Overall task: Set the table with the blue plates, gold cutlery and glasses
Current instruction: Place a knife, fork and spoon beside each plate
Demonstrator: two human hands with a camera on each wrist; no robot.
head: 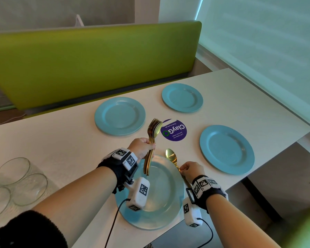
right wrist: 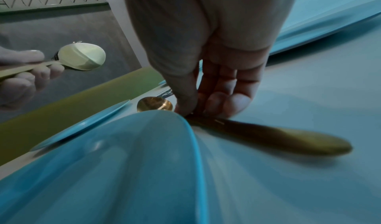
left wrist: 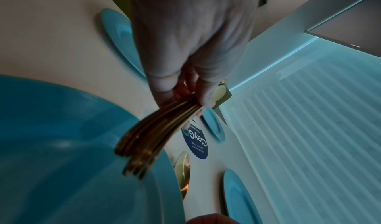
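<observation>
Four plates point(head: 120, 116) on the table point(head: 240, 97), glasses point(head: 16, 178) at left, spoon point(head: 171, 156) right of nearest plate.

Both forearms reach forward, bare below dark pushed-up sleeves, each wrist strapped with a black band. The left hand point(head: 141, 147) is raised, its fingers point(left wrist: 163, 87) and thumb curled in a closed grip. The right hand point(head: 191, 170) sits lower — fingertips point(right wrist: 226, 102) pointing down, thumb and forefinger pinched together.

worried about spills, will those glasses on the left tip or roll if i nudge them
The glasses look squat and wide-mouthed, so probably hard to tip. They stand packed together, so a nudge would likely knock them against each other. Clear glass: likely fragile and slippery.
</observation>
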